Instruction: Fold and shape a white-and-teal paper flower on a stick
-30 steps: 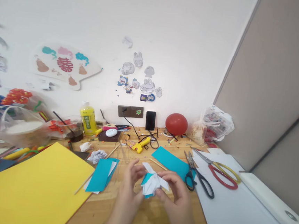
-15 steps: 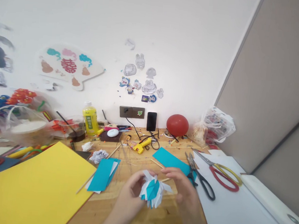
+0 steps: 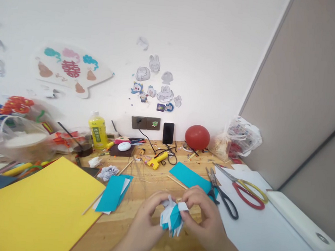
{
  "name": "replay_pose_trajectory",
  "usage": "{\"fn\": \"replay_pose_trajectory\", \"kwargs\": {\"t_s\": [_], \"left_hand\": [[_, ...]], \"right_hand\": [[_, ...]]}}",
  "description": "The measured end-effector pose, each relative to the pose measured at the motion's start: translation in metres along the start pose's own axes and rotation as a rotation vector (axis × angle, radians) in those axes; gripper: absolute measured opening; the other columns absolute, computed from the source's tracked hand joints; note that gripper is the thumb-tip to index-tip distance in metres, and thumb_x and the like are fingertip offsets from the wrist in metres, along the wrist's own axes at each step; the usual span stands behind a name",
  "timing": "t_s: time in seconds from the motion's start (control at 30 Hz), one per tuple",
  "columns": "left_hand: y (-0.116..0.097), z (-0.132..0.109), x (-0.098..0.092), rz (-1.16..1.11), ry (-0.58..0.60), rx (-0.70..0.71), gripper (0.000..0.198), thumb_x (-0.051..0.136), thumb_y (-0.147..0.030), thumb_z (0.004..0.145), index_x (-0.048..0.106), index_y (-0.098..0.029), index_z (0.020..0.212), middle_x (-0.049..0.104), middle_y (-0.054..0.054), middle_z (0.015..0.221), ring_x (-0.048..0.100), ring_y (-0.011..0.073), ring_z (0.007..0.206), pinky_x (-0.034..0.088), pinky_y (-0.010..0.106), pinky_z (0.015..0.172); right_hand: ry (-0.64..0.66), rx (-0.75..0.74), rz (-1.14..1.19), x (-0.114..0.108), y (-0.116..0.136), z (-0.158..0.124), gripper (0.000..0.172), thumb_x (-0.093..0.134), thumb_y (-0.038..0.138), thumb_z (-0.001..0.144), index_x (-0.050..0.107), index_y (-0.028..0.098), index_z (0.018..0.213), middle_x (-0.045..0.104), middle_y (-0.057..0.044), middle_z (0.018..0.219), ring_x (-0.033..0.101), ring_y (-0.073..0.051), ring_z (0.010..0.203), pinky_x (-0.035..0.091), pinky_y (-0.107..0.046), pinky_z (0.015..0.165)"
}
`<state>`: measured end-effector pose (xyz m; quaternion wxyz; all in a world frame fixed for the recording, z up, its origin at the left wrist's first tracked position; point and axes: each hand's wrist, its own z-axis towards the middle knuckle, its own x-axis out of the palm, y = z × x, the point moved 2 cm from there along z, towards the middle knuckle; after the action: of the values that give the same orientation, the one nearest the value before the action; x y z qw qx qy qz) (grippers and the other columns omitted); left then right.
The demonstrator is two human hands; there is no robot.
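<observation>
A folded paper flower [image 3: 174, 216] in white and turquoise is held above the wooden table, low in the middle of the view. My left hand [image 3: 149, 219] grips it from the left, with the fingers partly hidden behind the paper. With thumb and fingertips, my right hand [image 3: 203, 214] pinches a white petal on the flower's right side. Left of the hands lies a small stack of turquoise and white paper strips [image 3: 112, 193]. Beyond the right hand is a turquoise paper sheet [image 3: 188, 176], partly under black-handled scissors [image 3: 222, 195].
Yellow card [image 3: 40, 204] covers the left side. White paper [image 3: 264, 227] on the right bears red-and-yellow-handled scissors [image 3: 251, 193]. Behind stand a yellow glue gun [image 3: 157, 160] with its cord, a drink bottle [image 3: 98, 131], a phone [image 3: 168, 133] and a red balloon [image 3: 197, 137].
My right hand has moved left and closed its fingertips on a white petal; before, its fingers were spread beside the flower. The flower has turned slightly, and the view has shifted a little.
</observation>
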<state>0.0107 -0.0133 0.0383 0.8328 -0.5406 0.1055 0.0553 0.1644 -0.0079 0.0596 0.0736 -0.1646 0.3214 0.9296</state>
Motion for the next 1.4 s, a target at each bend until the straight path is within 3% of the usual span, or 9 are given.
{"fn": "replay_pose_trajectory", "kwargs": {"t_s": [0.13,0.3,0.63,1.07,1.17,1.4], "left_hand": [[0.001,0.000,0.000,0.050,0.020,0.015,0.028,0.061,-0.006,0.057,0.062,-0.019,0.082,0.067,0.004,0.085,0.063,0.0204,0.082,0.050,0.031,0.075],[0.004,0.001,-0.001,0.138,-0.047,0.022,0.027,0.059,-0.008,0.059,0.062,-0.019,0.084,0.068,0.003,0.083,0.063,0.0199,0.079,0.051,0.031,0.072],[0.003,0.001,-0.001,0.432,-0.013,0.242,0.029,0.052,-0.003,0.064,0.058,-0.020,0.087,0.063,0.003,0.079,0.059,0.0183,0.073,0.048,0.029,0.065],[0.003,-0.006,-0.002,0.611,-0.019,0.376,0.023,0.052,-0.007,0.070,0.054,-0.019,0.090,0.057,0.003,0.078,0.055,0.0183,0.073,0.045,0.029,0.063],[0.002,-0.007,-0.002,0.597,-0.015,0.368,0.020,0.052,-0.008,0.072,0.054,-0.020,0.088,0.057,0.003,0.078,0.054,0.0189,0.073,0.044,0.030,0.064],[-0.002,-0.004,-0.003,0.428,0.023,0.313,0.029,0.053,-0.004,0.068,0.049,-0.022,0.090,0.058,0.001,0.081,0.055,0.0171,0.075,0.046,0.028,0.064]], "right_hand": [[0.065,-0.035,-0.012,0.000,-0.001,-0.001,0.009,0.053,0.024,0.081,0.047,0.022,0.074,0.059,0.000,0.074,0.057,-0.015,0.069,0.046,-0.028,0.063],[0.075,0.063,-0.148,-0.002,-0.009,0.001,0.013,0.051,0.030,0.084,0.054,0.020,0.076,0.061,-0.002,0.071,0.059,-0.016,0.068,0.047,-0.026,0.060],[0.232,0.053,-0.339,0.000,-0.017,0.005,0.022,0.046,0.031,0.088,0.059,0.020,0.074,0.065,-0.001,0.071,0.061,-0.016,0.066,0.047,-0.025,0.057],[0.198,-0.315,-0.523,0.004,-0.008,-0.003,0.030,0.033,0.019,0.094,0.060,0.018,0.081,0.059,-0.003,0.065,0.055,-0.015,0.063,0.047,-0.028,0.059],[0.170,-0.353,-0.513,0.003,-0.005,-0.004,0.028,0.034,0.018,0.093,0.060,0.018,0.087,0.061,-0.005,0.070,0.056,-0.016,0.066,0.047,-0.028,0.061],[0.274,-0.164,-0.193,-0.001,-0.012,-0.002,0.020,0.039,0.015,0.090,0.055,0.020,0.101,0.065,-0.005,0.091,0.057,-0.016,0.085,0.047,-0.031,0.076]]}}
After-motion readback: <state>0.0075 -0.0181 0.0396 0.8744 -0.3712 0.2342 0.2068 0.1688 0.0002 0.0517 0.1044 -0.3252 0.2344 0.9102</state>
